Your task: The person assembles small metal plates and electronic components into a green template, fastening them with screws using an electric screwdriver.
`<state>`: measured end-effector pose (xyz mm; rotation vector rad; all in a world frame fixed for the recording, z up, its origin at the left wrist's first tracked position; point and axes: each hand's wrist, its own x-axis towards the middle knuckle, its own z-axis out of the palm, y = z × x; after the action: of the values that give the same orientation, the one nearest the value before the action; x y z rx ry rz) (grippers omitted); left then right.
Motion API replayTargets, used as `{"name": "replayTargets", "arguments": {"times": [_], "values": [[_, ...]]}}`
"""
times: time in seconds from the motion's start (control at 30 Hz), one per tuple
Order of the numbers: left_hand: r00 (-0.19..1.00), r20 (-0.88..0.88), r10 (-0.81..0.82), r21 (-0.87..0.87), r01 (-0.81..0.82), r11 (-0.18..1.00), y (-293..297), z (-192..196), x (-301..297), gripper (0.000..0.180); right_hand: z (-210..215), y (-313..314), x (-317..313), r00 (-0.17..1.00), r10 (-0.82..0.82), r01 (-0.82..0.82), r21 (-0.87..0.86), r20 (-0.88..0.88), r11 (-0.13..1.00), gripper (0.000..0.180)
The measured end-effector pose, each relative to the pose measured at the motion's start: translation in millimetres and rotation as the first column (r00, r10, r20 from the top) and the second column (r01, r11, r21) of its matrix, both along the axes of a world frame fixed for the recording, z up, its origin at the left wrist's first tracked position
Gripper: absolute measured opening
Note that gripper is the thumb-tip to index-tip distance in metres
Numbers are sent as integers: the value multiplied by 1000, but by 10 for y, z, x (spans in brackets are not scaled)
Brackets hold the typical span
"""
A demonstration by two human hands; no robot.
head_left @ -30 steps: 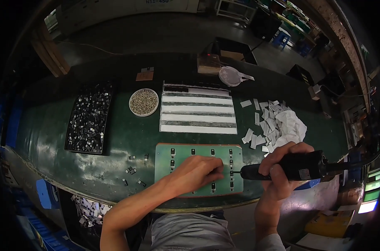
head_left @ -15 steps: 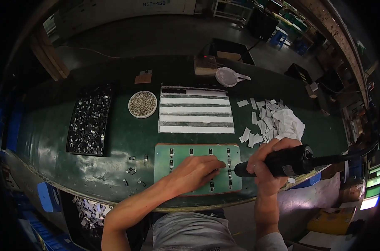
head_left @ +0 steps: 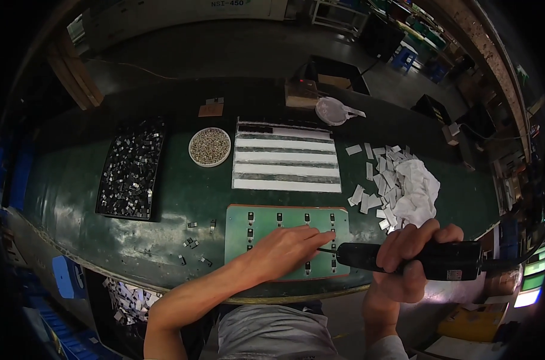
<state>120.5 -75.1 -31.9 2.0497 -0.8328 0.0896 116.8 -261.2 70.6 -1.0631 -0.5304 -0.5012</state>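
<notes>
A green fixture board [head_left: 266, 225] with rows of small black components lies near the table's front edge. My left hand [head_left: 284, 247] rests on it, fingers pointing right and pinching near a component at the board's right side. My right hand [head_left: 413, 259] grips a black electric screwdriver [head_left: 404, 259] held almost level, its bit pointing left toward my left fingertips. Whether the bit touches the board cannot be told.
A black tray [head_left: 130, 168] of small parts sits at the left, a round dish of screws [head_left: 209, 146] behind the board, white strips on a mat [head_left: 284, 157] beside it. A pile of white paper bits [head_left: 404, 180] lies at right. Loose parts [head_left: 191, 243] lie left of the board.
My right hand has brought the screwdriver left, its bit closer to my left fingertips. My left hand stayed on the board.
</notes>
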Motion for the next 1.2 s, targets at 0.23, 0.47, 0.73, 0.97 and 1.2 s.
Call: {"name": "replayTargets", "arguments": {"times": [0.23,0.47,0.73,0.97,1.2], "values": [[997,-63,-53,-16,52,999,9,15,-6,48,-16,23,-20,999,-13,11,-58,-34,998,54],[989,-108,-98,-56,92,994,1,-64,0,50,89,29,-174,974,45,-54,-35,-221,998,60],[975,-193,-109,-132,85,988,31,-32,10,42,50,105,-125,992,-39,35,-38,-117,999,58],[950,-283,-134,-205,76,976,31,-17,13,38,27,30,-98,997,13,-17,-47,-80,999,57],[937,-324,-133,-222,61,973,22,0,13,34,8,32,-104,995,40,-43,-28,-92,999,58]]}}
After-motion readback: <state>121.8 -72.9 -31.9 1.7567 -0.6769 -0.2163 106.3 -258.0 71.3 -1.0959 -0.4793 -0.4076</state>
